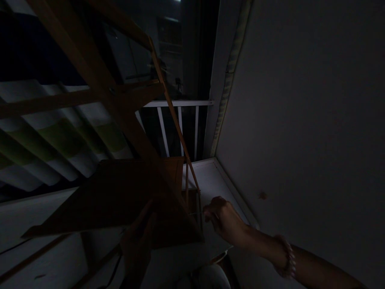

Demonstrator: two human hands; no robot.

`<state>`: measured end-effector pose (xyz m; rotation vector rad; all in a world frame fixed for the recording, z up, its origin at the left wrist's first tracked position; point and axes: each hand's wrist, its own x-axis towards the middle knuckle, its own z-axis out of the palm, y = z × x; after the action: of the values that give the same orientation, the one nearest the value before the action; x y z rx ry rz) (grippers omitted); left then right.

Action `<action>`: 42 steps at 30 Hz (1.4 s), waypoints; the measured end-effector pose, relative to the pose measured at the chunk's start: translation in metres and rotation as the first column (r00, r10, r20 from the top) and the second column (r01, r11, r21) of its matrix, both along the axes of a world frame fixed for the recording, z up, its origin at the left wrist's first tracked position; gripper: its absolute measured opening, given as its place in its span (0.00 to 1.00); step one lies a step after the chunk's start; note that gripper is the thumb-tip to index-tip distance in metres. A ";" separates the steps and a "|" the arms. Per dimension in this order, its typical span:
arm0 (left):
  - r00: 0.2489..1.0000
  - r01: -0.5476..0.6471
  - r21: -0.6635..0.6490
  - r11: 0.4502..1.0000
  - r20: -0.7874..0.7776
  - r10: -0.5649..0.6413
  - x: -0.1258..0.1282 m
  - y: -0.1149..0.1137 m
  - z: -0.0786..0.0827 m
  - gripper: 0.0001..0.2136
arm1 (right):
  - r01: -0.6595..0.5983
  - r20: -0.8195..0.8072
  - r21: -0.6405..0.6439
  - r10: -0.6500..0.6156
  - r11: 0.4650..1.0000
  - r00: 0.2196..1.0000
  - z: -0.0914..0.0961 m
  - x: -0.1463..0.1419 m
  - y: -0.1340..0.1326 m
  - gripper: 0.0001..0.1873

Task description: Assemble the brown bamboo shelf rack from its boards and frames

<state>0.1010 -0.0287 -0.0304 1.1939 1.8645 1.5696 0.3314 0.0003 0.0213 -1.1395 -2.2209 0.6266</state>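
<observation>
My right hand (pixel 224 218) is closed in a pinch on a thin pale string (pixel 196 213). The string runs left to the lower end of a slanting wooden beam (pixel 144 144). My left hand (pixel 136 241) is in deep shadow below a dark wooden board (pixel 120 188). Its fingers point up, with a gap between thumb and forefinger, and nothing shows between them. Whether its fingertips touch the board is too dark to tell. The beam belongs to a wooden frame with a thinner strut (pixel 173 110) beside it.
A striped curtain (pixel 66 136) hangs at the left. Behind the frame are white window bars (pixel 180 103) and dark glass. A plain wall (pixel 300 120) fills the right side. At the bottom lies a pale rounded object (pixel 213 277), with a white cord (pixel 221 256) above it.
</observation>
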 end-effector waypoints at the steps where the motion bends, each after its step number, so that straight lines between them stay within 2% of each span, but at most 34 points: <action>1: 1.000 0.004 -0.008 1.000 0.008 -0.004 0.000 0.000 0.001 0.21 | -0.004 -0.071 -0.200 -0.011 0.980 0.997 0.003 -0.001 0.002 0.11; 2: 1.000 0.001 -0.014 1.000 0.015 0.000 0.000 0.000 0.002 0.21 | -0.041 -0.156 -0.388 -0.021 0.921 0.987 0.006 -0.002 0.004 0.11; 4: 1.000 -0.005 -0.019 1.000 0.010 0.005 0.000 -0.001 0.001 0.21 | -0.192 -0.339 -0.647 -0.053 0.738 0.939 0.008 -0.003 0.011 0.09; 5: 1.000 -0.012 -0.018 1.000 -0.005 0.012 -0.001 -0.001 0.000 0.21 | -0.269 -0.415 -0.710 -0.078 0.651 0.907 0.008 -0.003 0.014 0.09; 6: 1.000 -0.021 -0.009 1.000 -0.020 0.021 -0.001 -0.001 0.000 0.21 | -0.326 -0.466 -0.742 -0.101 0.586 0.879 0.007 -0.003 0.016 0.10; 7: 0.999 -0.025 0.000 1.000 -0.034 0.025 -0.002 -0.001 -0.001 0.20 | -0.358 -0.493 -0.755 -0.116 0.549 0.862 0.006 -0.003 0.018 0.10; 8: 0.998 -0.027 0.010 1.000 -0.049 0.028 -0.002 -0.001 -0.002 0.20 | -0.365 -0.497 -0.758 -0.118 0.540 0.859 0.006 -0.003 0.018 0.12; 9: 0.998 -0.026 0.015 1.000 -0.064 0.027 -0.002 -0.001 -0.002 0.19 | -0.344 -0.478 -0.749 -0.104 0.566 0.872 0.006 -0.003 0.017 0.13; 10: 0.997 -0.031 0.018 0.999 -0.075 0.032 -0.002 -0.001 -0.003 0.19 | -0.291 -0.431 -0.723 -0.079 0.627 0.899 0.008 -0.002 0.014 0.14; 11: 0.996 -0.031 0.022 0.999 -0.082 0.033 -0.003 -0.001 -0.004 0.19 | -0.220 -0.355 -0.666 -0.043 0.712 0.934 0.011 -0.002 0.009 0.15; 13: 0.997 -0.021 0.019 1.000 -0.078 0.022 -0.004 0.000 -0.006 0.20 | -0.106 -0.154 -0.445 0.040 0.889 0.987 0.018 0.001 -0.002 0.12; 14: 0.997 -0.018 0.022 1.000 -0.069 0.020 -0.004 -0.001 -0.007 0.21 | -0.089 -0.048 -0.305 0.079 0.948 0.996 0.021 0.002 -0.007 0.11; 15: 0.998 -0.010 0.019 1.000 -0.061 0.011 -0.005 -0.001 -0.007 0.21 | -0.106 0.042 -0.174 0.115 0.979 0.992 0.024 0.004 -0.011 0.09; 17: 0.999 -0.004 0.017 1.000 -0.049 0.005 -0.005 -0.001 -0.007 0.21 | -0.191 0.157 0.010 0.187 0.981 0.970 0.027 0.007 -0.017 0.07; 20: 0.999 -0.013 0.000 1.000 -0.032 0.013 -0.004 -0.002 -0.003 0.21 | -0.298 0.274 0.180 0.243 0.938 0.931 0.019 0.010 -0.018 0.11; 22: 0.999 -0.025 -0.024 0.999 -0.026 0.024 -0.003 -0.002 0.000 0.21 | -0.335 0.392 0.303 0.204 0.892 0.897 0.010 0.011 -0.016 0.14; 25: 1.000 -0.008 -0.023 1.000 -0.020 0.007 -0.003 -0.002 0.001 0.20 | -0.373 0.551 0.462 0.068 0.805 0.832 0.000 0.010 -0.014 0.17; 27: 1.000 0.011 -0.016 1.000 -0.025 -0.012 -0.004 -0.001 -0.001 0.20 | -0.390 0.583 0.527 0.012 0.755 0.812 -0.002 0.009 -0.014 0.17; 28: 0.999 0.017 -0.021 1.000 -0.041 -0.018 -0.004 -0.001 -0.001 0.20 | -0.389 0.579 0.539 0.007 0.747 0.816 -0.002 0.008 -0.014 0.16; 30: 0.997 0.008 -0.023 1.000 -0.079 -0.010 -0.005 -0.001 -0.001 0.20 | -0.371 0.548 0.517 0.034 0.771 0.835 0.001 0.006 -0.014 0.14; 31: 0.996 0.002 -0.014 1.000 -0.091 -0.004 -0.004 -0.001 -0.001 0.19 | -0.350 0.529 0.480 0.053 0.805 0.847 0.002 0.005 -0.013 0.14; 34: 0.996 -0.003 -0.002 1.000 -0.093 0.002 -0.004 -0.001 0.002 0.19 | -0.265 0.468 0.265 0.117 0.927 0.876 0.008 0.004 -0.012 0.14; 36: 0.996 -0.008 -0.016 1.000 -0.085 0.006 -0.003 -0.001 0.004 0.20 | -0.205 0.387 0.095 0.154 0.974 0.909 0.013 0.005 -0.009 0.14; 39: 0.998 -0.017 -0.012 1.000 -0.061 0.016 -0.003 -0.001 0.004 0.21 | -0.152 0.238 -0.122 0.178 0.981 0.955 0.022 0.005 -0.002 0.11; 41: 0.999 -0.006 -0.005 1.000 -0.034 0.006 -0.003 -0.001 0.002 0.21 | -0.144 0.116 -0.299 0.185 0.943 0.976 0.027 0.004 0.007 0.10; 42: 1.000 0.000 -0.004 1.000 -0.023 0.000 -0.004 -0.001 0.000 0.21 | -0.152 0.043 -0.399 0.185 0.904 0.982 0.029 0.003 0.011 0.10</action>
<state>0.0972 -0.0296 -0.0299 1.2154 1.8815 1.5575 0.3347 0.0116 0.0501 -1.1836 -2.3434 1.1636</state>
